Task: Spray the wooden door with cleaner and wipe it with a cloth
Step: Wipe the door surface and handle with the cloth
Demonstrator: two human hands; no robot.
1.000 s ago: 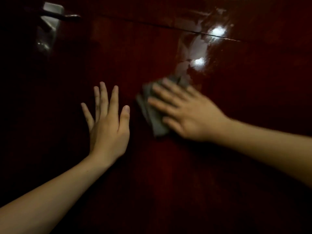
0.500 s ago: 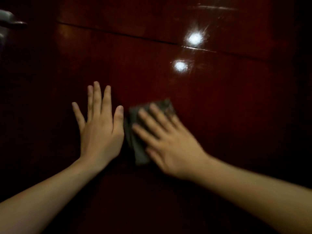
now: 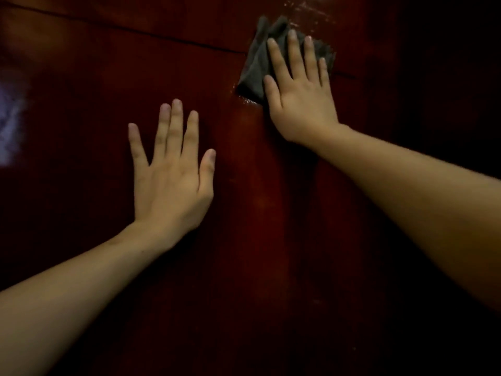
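Observation:
The dark red glossy wooden door point(image 3: 81, 90) fills the view. My right hand point(image 3: 299, 96) presses a folded grey cloth point(image 3: 256, 66) flat against the door at the upper right, fingers straight and spread over it. The cloth sits across a thin groove in the door, with wet streaks above and below it. My left hand point(image 3: 172, 175) lies flat on the door lower and to the left, fingers straight and spread, holding nothing. No spray bottle is in view.
A thin panel groove point(image 3: 162, 38) runs across the upper door. A pale blurred reflection point(image 3: 10, 123) shows at the left edge. The right side is dark.
My right hand has slid the cloth up and to the right, away from my left hand. The left hand stays flat on the door. The door handle has left the view.

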